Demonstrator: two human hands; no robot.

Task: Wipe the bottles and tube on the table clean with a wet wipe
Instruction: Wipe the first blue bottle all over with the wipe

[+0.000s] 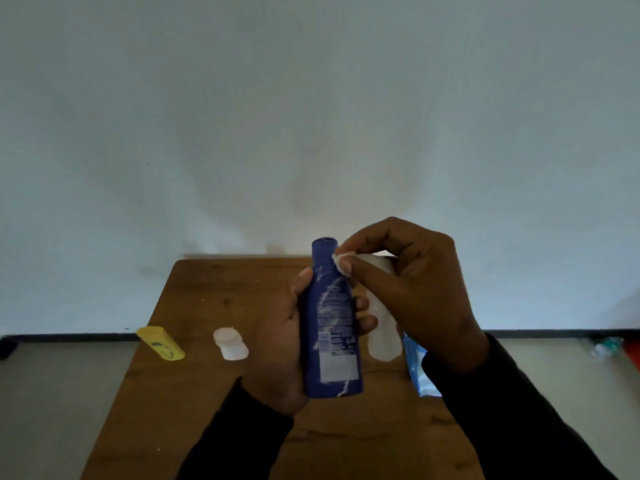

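- The blue bottle (332,320) is held up off the table (194,393), roughly upright with its cap end pointing away, about over the table's middle.
- Left hand (287,344) is wrapped round the bottle's lower half, thumb up the left side, fingertips showing on the right side.
- Right hand (415,289) pinches a white wipe (341,261) between thumb and fingers and has it pressed on the bottle's shoulder, just under the cap.
- There's a white tube (381,327) lying on the table just right of the bottle, partly hidden by the right hand.
- A blue-and-white wipe pack (417,365) sits by the right edge, mostly under the right forearm.
- Left side is roomier: a small white bottle (231,344) lies left of the left hand, and a yellow bottle (161,342) is right at the left edge, well apart from it.
- The near part of the table between the sleeves is bare wood.
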